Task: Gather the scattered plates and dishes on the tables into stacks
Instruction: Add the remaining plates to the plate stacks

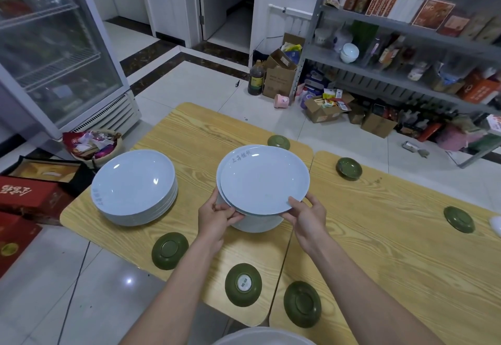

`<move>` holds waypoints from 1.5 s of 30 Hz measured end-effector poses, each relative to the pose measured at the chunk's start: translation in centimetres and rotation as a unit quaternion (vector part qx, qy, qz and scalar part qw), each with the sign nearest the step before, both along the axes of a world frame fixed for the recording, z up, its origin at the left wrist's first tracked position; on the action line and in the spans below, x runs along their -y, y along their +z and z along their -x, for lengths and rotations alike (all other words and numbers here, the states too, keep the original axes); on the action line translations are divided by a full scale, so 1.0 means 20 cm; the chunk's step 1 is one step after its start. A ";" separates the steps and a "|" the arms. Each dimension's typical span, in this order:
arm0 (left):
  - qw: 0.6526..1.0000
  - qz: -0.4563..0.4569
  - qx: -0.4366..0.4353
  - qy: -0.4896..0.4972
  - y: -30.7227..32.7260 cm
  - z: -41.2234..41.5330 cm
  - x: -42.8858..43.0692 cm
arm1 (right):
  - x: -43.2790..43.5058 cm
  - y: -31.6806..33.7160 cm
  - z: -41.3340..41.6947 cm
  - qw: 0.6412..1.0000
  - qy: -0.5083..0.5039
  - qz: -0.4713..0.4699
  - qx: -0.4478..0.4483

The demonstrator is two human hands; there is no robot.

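Two wood-grain tabletops [189, 133] stand butted together on a tiled floor. Two white plates [264, 179], face up and slightly offset, sit over a lower pile [257, 225]; whether they touch it cannot be told. The left grip [217, 215] pinches their rim at 7 o'clock. The right grip [307, 215] clasps it at 5 o'clock, thumb on top. The plates are round, with no long axis. Grey characters on the rim at 11 o'clock are not legible. A plate stack [134, 187] stands at 9 o'clock. Green dishes [170, 250] lie scattered, several base-up.
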State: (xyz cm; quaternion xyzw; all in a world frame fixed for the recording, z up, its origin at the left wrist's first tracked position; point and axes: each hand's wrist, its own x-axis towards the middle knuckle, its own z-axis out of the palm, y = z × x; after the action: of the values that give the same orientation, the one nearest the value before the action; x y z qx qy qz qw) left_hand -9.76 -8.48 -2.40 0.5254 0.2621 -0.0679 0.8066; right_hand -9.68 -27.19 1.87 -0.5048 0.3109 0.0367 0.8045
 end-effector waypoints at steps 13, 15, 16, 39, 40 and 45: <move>1.000 -0.022 0.000 0.005 0.00 0.00 0.01 | -0.05 -0.02 -0.07 0.986 -0.010 0.166 -0.027; 1.000 -0.020 0.001 0.008 0.00 0.00 0.01 | -0.05 -0.03 -0.08 0.982 -0.014 0.184 -0.038; 1.000 -0.020 0.001 0.008 0.00 0.00 0.01 | -0.05 -0.03 -0.09 0.981 -0.013 0.189 -0.044; 0.998 -0.056 -0.022 -0.008 0.01 -0.01 0.01 | -0.06 -0.10 -0.10 0.962 0.015 0.262 -0.081; 0.998 -0.057 -0.023 -0.008 0.02 -0.01 0.01 | -0.06 -0.10 -0.10 0.963 0.018 0.257 -0.083; 0.997 -0.077 -0.023 -0.009 0.06 0.01 0.02 | -0.01 -0.11 -0.09 0.978 0.023 0.196 -0.073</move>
State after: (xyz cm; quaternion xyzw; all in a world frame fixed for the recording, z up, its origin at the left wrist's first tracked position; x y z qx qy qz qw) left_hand -9.86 -8.83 -1.13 0.5862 0.2803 -0.0666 0.7572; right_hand -7.91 -27.06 -0.23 -0.6560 0.3581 0.0302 0.6638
